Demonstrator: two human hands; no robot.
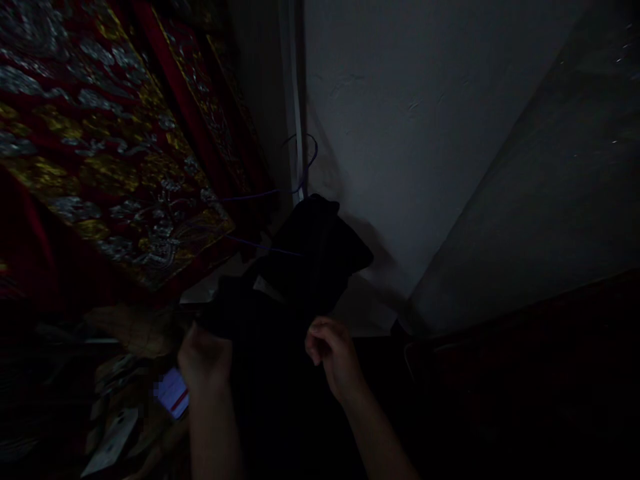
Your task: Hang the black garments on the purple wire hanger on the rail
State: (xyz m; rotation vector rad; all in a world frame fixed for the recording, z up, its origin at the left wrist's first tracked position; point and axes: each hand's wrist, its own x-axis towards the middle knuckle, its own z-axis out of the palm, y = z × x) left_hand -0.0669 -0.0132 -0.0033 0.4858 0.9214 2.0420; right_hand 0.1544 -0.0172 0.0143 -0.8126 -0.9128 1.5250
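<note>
The scene is very dark. A black cloth (250, 310), perhaps a garment, hangs between my hands; its lower part melts into the shadow. My left hand (205, 357) is closed at the cloth's left edge, gripping it. To the right, my right hand (334, 350) is curled with its fingertips drawn together in front of the black fabric. Whether anything sits in those fingers is too dark to see. Beyond the hands, a black bundle (315, 253) rests against the wall corner. Thin purple cords (250, 243) run leftward from near it.
A red hanging with gold and silver embroidery (110, 140) fills the upper left. Behind stands a pale wall (400, 133) with a narrow vertical pipe or strip (299, 100). At lower left lie a purple-white packet (173, 393), a pale flat object (113, 440) and dim clutter.
</note>
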